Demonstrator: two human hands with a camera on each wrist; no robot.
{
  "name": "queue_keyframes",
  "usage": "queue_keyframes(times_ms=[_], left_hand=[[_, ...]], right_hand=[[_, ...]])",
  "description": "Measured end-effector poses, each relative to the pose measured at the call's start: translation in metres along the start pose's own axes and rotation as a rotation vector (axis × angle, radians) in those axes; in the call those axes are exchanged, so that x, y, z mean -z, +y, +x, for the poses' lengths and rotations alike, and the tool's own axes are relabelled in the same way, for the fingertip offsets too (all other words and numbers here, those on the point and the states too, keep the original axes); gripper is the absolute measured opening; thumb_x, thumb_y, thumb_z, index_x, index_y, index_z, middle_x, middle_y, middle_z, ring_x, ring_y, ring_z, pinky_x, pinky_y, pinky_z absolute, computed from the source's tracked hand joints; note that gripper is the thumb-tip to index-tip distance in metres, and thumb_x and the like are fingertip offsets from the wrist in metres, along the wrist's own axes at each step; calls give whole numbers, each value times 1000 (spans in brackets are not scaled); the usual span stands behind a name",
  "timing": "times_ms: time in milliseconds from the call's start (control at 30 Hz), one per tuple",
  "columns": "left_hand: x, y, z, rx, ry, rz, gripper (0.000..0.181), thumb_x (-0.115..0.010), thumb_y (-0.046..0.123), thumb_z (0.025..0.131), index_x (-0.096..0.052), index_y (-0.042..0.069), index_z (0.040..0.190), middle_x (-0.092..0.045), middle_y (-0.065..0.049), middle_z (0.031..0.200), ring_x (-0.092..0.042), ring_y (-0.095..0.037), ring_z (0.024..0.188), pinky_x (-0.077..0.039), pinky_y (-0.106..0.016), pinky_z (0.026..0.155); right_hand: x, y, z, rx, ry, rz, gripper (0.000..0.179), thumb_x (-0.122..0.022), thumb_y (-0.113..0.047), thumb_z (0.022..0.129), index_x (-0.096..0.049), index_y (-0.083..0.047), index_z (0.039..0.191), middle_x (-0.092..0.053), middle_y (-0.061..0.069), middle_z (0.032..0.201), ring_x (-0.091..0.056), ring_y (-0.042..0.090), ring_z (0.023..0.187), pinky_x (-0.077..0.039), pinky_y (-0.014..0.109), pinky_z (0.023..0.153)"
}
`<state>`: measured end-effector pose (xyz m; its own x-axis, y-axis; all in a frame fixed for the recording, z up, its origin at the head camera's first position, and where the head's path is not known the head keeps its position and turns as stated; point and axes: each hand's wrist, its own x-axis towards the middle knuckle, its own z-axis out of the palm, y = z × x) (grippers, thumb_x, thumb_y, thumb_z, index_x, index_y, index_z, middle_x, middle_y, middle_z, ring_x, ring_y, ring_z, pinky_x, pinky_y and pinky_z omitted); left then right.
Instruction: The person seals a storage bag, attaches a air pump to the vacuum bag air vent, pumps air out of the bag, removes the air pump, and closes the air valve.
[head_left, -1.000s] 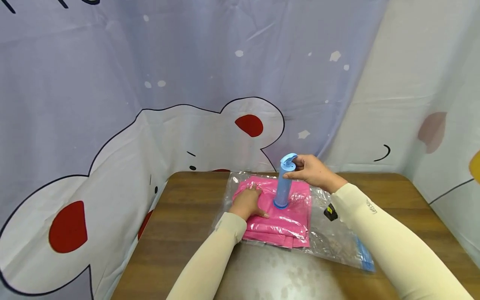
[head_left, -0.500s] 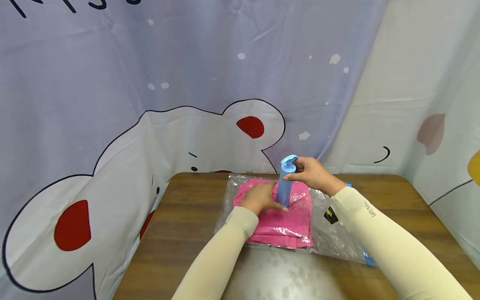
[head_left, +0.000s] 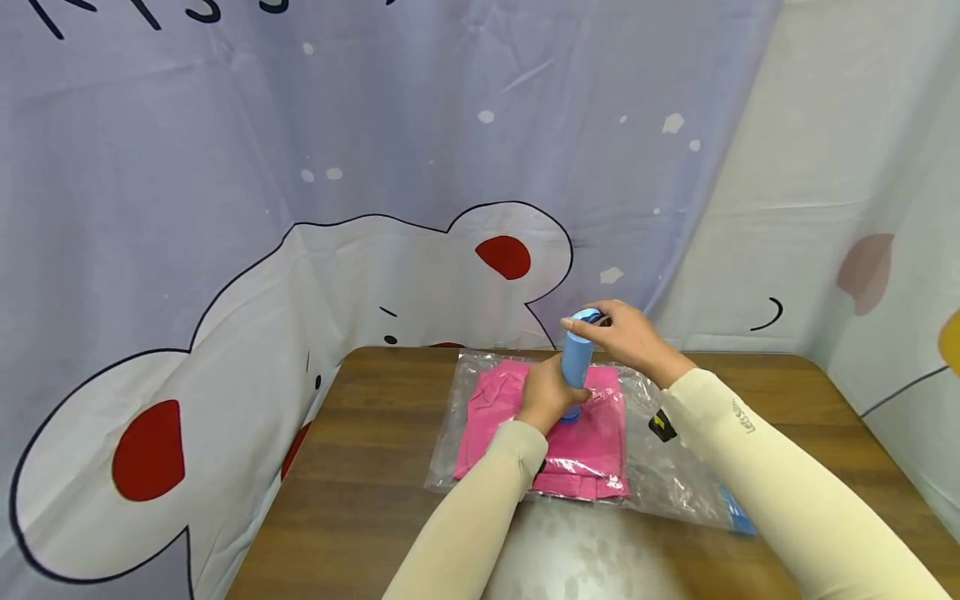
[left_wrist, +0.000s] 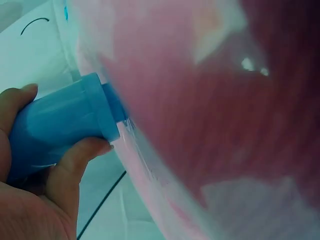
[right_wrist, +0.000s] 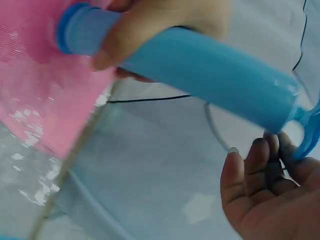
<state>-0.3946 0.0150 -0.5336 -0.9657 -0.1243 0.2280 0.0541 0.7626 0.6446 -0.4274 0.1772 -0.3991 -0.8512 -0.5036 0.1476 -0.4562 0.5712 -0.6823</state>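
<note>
A blue hand pump [head_left: 576, 360] stands nearly upright on a clear plastic bag [head_left: 660, 471] with folded pink cloth [head_left: 487, 425] inside. Wrapped round the lower barrel is my left hand [head_left: 546, 392], its thumb in front. In the left wrist view the fingers hold the pump [left_wrist: 62, 122] just above its collar, and the foot meets the plastic. My right hand [head_left: 630, 335] is at the top, thumb over the handle. The right wrist view shows its fingers curled at the pump's looped handle [right_wrist: 311, 132]. The handle sits close to the barrel. Fingers partly hide the handle in the head view.
The bag lies on a wooden table [head_left: 360, 442], its blue zip edge [head_left: 738, 510] toward the right. A small black item with a yellow mark [head_left: 662, 426] shows beside the right sleeve. A printed curtain [head_left: 405, 283] hangs behind the table and along its sides.
My left hand has left the bag's surface, moved right and gripped the pump barrel. My right thumb has shifted from the barrel's upper side to the top of the handle.
</note>
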Motion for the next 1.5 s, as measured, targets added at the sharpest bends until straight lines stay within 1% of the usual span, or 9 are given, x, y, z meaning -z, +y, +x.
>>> queue_keyframes(times_ms=[133,167,267,367,533,633,900,1133,1500], left_hand=[[-10,-10,5,-23,49,2,63,-107,34,72,-79,12,124,-87,-6,109,-81,-26,99,-66,-45,94],[-1,0,1,-3,29,-15,61,-106,29,73,-79,10,125,-87,-8,109,-81,-28,98,-66,-47,93],[-2,-3,1,-14,30,-14,63,-107,32,72,-79,11,125,-87,-8,109,-81,-29,99,-66,-47,93],[-15,-12,5,-43,49,15,68,-109,40,70,-78,14,125,-86,-5,108,-81,-26,98,-66,-45,93],[-18,-11,4,-40,51,30,73,-111,43,68,-77,16,126,-86,-4,108,-80,-24,97,-66,-42,92],[2,3,-4,6,2,-2,69,-110,29,70,-77,12,128,-86,-8,111,-80,-28,98,-66,-46,90],[-43,-60,25,14,-107,90,55,-112,34,60,-80,22,103,-80,8,87,-72,-12,77,-63,-35,76],[-53,-66,35,11,-153,114,66,-116,35,53,-80,22,107,-80,9,91,-71,-12,82,-65,-35,86],[-53,-57,25,41,-109,161,65,-115,34,57,-82,19,111,-86,2,101,-80,-23,97,-66,-42,99]], right_hand=[[6,-23,-1,-30,14,-161,72,-73,-55,104,-70,5,143,-78,28,138,-74,45,126,-61,58,107],[6,-27,0,-33,18,-194,69,-75,-51,104,-70,7,141,-79,28,134,-75,45,120,-62,57,103],[7,-35,-1,-12,28,-278,50,-77,-38,104,-74,6,126,-82,26,116,-74,40,102,-61,53,92],[7,-38,-1,53,38,-299,30,-77,-27,105,-77,1,115,-82,19,105,-72,36,95,-60,51,89],[11,-42,0,183,9,-330,17,-79,-13,105,-79,-1,116,-83,18,108,-76,39,102,-63,56,96],[13,-44,2,205,-3,-329,18,-78,-10,105,-80,1,118,-84,20,111,-76,40,105,-63,57,99],[12,-42,4,181,3,-330,22,-78,-11,106,-81,2,123,-84,22,116,-77,41,108,-63,57,102],[17,-44,2,178,29,-326,23,-78,-11,106,-82,3,123,-85,23,118,-78,43,110,-64,58,101],[86,-108,9,198,158,-332,25,-72,-15,112,-81,0,130,-82,24,128,-76,40,112,-60,58,104]])
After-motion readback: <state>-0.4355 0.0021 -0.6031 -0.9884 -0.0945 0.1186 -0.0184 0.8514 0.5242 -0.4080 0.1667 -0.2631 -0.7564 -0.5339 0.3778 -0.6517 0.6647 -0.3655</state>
